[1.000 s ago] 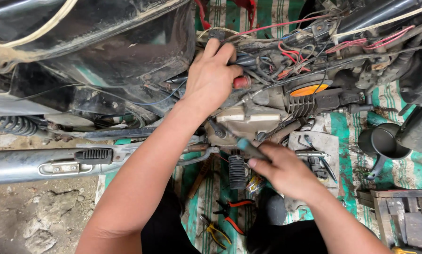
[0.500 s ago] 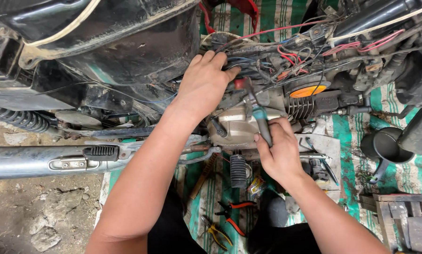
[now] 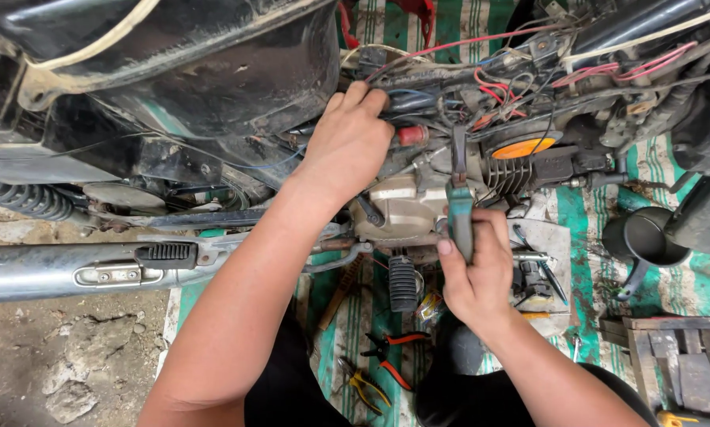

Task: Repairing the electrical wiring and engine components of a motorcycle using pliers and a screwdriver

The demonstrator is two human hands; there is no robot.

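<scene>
I look down on a motorcycle lying over a striped green mat. My left hand (image 3: 349,146) rests on the wiring and a red-capped part (image 3: 411,135) above the grey engine case (image 3: 398,207), fingers curled over black cables. My right hand (image 3: 475,273) grips the teal handles of a pair of pliers (image 3: 459,207), held upright with the dark jaws pointing up into the engine near the black cooling fins (image 3: 507,174). An orange round part (image 3: 523,147) sits just beyond the jaws.
A chrome exhaust pipe (image 3: 62,270) runs along the left over bare dirt. Red-handled pliers (image 3: 390,356) and yellow-handled pliers (image 3: 364,387) lie on the striped mat (image 3: 584,261). A black metal cup (image 3: 643,237) stands at right, next to a wooden stool (image 3: 675,360). A footpeg (image 3: 402,282) sticks out below the engine.
My right hand has lifted the pliers from low beside the engine and turned them upright, jaws now pushed up toward the engine. My left hand has stayed on the wiring.
</scene>
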